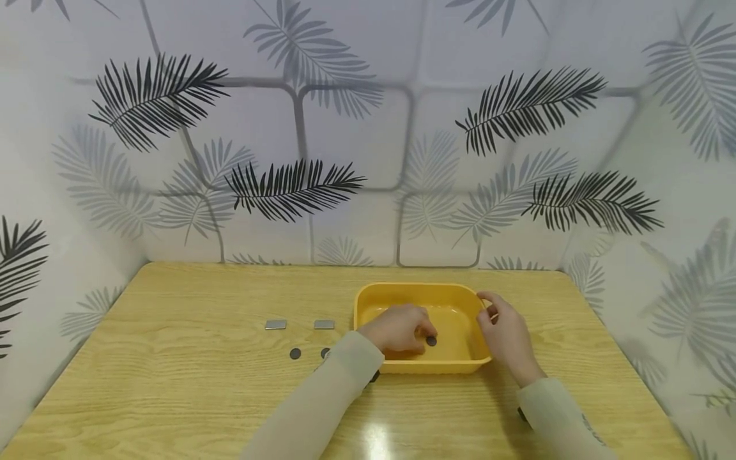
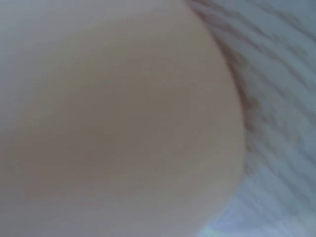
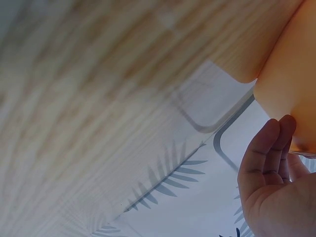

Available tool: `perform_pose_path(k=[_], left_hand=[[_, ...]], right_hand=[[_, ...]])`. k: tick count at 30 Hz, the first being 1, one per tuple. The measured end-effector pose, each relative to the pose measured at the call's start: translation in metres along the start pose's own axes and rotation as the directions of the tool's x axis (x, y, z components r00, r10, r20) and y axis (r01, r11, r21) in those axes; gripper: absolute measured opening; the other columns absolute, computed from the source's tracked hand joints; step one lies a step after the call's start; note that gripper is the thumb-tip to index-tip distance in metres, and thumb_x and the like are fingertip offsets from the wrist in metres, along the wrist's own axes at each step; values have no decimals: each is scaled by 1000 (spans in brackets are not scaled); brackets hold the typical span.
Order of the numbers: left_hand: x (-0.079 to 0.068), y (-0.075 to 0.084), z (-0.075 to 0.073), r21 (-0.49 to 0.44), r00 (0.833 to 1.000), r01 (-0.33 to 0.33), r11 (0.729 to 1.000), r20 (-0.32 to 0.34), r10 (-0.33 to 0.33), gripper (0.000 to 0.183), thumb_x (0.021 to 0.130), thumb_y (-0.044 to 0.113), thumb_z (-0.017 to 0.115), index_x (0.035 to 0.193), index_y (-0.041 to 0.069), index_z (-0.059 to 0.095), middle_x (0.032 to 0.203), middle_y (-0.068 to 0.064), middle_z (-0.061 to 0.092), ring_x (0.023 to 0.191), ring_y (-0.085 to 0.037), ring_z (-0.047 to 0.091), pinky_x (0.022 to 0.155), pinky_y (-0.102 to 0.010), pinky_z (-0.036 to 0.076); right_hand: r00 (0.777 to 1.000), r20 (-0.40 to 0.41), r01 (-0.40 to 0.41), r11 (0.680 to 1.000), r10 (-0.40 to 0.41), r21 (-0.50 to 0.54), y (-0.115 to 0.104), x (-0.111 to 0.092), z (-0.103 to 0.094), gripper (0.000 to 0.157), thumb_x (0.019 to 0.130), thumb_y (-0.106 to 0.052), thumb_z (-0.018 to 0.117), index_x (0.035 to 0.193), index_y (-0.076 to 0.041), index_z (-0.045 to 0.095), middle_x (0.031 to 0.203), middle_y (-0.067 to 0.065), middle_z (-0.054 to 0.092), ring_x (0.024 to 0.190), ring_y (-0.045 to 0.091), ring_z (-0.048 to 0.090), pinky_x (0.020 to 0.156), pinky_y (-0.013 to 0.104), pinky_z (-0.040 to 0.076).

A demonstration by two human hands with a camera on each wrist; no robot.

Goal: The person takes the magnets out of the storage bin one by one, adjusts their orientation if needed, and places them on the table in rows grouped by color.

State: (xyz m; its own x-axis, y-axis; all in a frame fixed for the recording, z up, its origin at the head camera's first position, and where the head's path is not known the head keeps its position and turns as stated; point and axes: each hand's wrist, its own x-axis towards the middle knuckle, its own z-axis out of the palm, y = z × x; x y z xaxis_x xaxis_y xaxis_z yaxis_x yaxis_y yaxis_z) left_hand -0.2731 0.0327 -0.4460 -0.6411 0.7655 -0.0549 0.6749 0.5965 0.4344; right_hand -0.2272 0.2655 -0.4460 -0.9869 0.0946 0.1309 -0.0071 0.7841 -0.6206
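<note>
A yellow plastic tray [image 1: 425,367] stands on the wooden table. My left hand [image 1: 399,327] reaches over its left side, and the thumb and index finger pinch a small dark disc [image 1: 432,342] low inside it. At the tray's right end, my right hand [image 1: 506,335] holds the rim; the right wrist view shows the bent fingers [image 3: 266,153] of that hand against the tray's outer wall [image 3: 291,84]. The left wrist view holds only a blurred, skin-toned surface and some wood grain, so that hand's fingers are hidden there.
Left of the tray, two flat grey rectangular pieces lie apart, a left piece [image 1: 276,324] and a right piece [image 1: 324,324]. Nearer me is a dark disc [image 1: 296,353], with another disc [image 1: 325,352] partly behind my left sleeve. A leaf-patterned wall [image 1: 356,140] borders the table's back.
</note>
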Motion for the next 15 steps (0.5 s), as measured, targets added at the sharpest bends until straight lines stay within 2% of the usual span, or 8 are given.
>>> perform_pose_path(k=[7, 10, 15], left_hand=[[-1, 4, -1, -67, 993, 115, 991, 29, -113, 14, 90, 25, 81, 104, 23, 81, 103, 11, 73, 90, -1, 63, 86, -17, 52], [-1, 4, -1, -53, 992, 123, 991, 19, -123, 10, 89, 27, 82, 98, 23, 82, 100, 12, 75, 88, -1, 65, 86, -17, 53], [-2, 4, -1, -8, 995, 98, 995, 1, -98, 8, 88, 30, 83, 92, 23, 82, 91, 14, 76, 78, 2, 62, 79, -15, 52]], right_hand=[[1000, 2, 1, 1000, -1, 6, -1, 1, 0, 41, 105, -13, 50, 145, -6, 54, 103, 18, 66, 77, 21, 59, 57, 25, 47], [1000, 4, -7, 1000, 6, 7, -2, 1, 0, 41, 105, -13, 49, 145, -6, 54, 103, 17, 66, 77, 22, 59, 57, 25, 47], [1000, 4, -12, 1000, 12, 8, -3, 0, -1, 41, 104, -13, 49, 144, -5, 54, 102, 18, 65, 77, 22, 59, 57, 25, 47]])
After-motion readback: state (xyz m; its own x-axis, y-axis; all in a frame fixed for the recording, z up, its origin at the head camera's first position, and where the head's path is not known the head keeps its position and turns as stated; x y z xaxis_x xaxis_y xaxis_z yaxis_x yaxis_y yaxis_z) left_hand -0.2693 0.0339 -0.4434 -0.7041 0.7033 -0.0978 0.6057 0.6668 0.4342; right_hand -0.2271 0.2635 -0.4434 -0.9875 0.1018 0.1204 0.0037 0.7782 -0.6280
